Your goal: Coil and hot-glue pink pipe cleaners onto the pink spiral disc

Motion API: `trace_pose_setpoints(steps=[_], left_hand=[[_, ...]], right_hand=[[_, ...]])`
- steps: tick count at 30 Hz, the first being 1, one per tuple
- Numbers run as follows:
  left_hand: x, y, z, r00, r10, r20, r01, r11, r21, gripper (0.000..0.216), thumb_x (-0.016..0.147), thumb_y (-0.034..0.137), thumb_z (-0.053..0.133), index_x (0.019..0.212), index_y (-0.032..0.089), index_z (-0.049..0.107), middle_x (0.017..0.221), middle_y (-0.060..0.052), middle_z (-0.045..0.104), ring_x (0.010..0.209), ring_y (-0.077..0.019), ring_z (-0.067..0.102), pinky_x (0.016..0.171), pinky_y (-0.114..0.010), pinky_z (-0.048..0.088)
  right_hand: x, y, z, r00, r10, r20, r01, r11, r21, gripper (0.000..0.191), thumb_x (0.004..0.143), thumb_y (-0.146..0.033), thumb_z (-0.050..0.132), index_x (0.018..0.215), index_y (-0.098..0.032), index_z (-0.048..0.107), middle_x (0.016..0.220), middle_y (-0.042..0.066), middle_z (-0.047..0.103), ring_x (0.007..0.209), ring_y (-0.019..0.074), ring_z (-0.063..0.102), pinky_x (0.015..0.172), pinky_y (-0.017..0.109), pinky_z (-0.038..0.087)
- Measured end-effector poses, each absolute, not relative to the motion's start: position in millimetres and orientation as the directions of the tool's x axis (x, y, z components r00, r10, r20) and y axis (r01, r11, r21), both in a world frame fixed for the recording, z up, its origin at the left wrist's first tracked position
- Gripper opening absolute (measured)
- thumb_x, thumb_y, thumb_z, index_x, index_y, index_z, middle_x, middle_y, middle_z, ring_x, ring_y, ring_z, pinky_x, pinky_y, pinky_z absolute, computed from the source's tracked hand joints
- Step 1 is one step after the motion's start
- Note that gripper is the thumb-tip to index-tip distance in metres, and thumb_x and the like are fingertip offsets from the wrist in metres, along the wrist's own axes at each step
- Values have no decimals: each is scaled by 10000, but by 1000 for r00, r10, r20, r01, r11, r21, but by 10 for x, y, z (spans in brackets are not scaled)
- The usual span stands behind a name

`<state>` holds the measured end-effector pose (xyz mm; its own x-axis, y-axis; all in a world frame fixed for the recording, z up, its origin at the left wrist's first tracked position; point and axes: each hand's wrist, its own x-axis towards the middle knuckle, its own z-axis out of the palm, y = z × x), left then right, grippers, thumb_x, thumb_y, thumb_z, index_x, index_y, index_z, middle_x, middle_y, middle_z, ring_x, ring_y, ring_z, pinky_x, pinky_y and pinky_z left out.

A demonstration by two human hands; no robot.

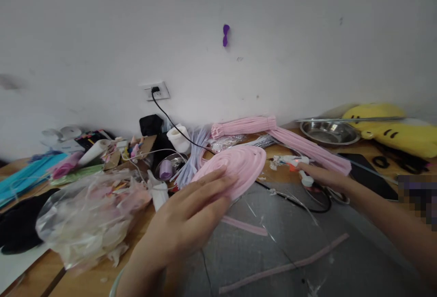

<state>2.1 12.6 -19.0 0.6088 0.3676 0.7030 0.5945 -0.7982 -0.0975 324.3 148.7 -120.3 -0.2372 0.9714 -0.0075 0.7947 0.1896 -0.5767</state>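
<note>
In the head view, a clear plastic bag [85, 224] is seen at left. Beside it, a tilted pink coil [247, 165] is held by the left hand [191, 213], near the gray mat's [246, 254] far edge. Farther right, a glue gun [290, 160] is touched by the right hand [319, 176]; whether it is gripped cannot be told. A metal bowl [330, 137] is seen beyond.

Pink coiled disc [246, 164], tilted
</note>
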Motion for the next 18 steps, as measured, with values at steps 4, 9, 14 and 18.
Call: trace_pose_setpoints(steps=[4, 9, 14, 18], left_hand=[[-18, 49, -216, 641, 380, 667, 575, -813, -89, 150, 839, 41, 571, 954, 133, 602, 1190, -130, 648, 1216, -253, 541, 961, -366, 534], [-35, -3, -280, 654, 419, 630, 548, -836, -12, 326, 816, 19, 580, 1132, 96, 553, 1201, -147, 637, 1257, -260, 501, 998, -386, 510], [4, -39, -263, 671, 441, 596, 570, -821, -35, 314, 830, 31, 570, 1137, 100, 573, 1190, -123, 651, 1255, -230, 506, 1025, -347, 489], [55, -46, -186, 692, 410, 594, 545, -836, -57, 214, 864, 100, 549, 1062, 128, 625, 1128, -87, 688, 1229, -224, 532, 1017, -325, 496]], right_hand=[[3245, 1555, -1214, -229, 973, 22, 849, 211, -484, 340, 828, -377, 464, 567, -205, 596, 541, 52, 656, 497, 178, 615, 454, 272, 462], [3268, 1416, -974, -153, 980, 125, 942, 183, -280, 307, 771, -364, 547, 514, -196, 558, 502, 79, 604, 501, 242, 602, 478, 345, 432], [3018, 901, -520, -308, 670, 676, 829, 538, -155, 162, 852, -258, 515, 932, -187, 636, 811, 72, 692, 732, 216, 653, 637, 340, 502], [2791, 587, -441, -450, 324, 832, 604, 796, 17, 253, 827, -88, 594, 1049, -206, 624, 931, 51, 696, 861, 175, 642, 777, 308, 511]])
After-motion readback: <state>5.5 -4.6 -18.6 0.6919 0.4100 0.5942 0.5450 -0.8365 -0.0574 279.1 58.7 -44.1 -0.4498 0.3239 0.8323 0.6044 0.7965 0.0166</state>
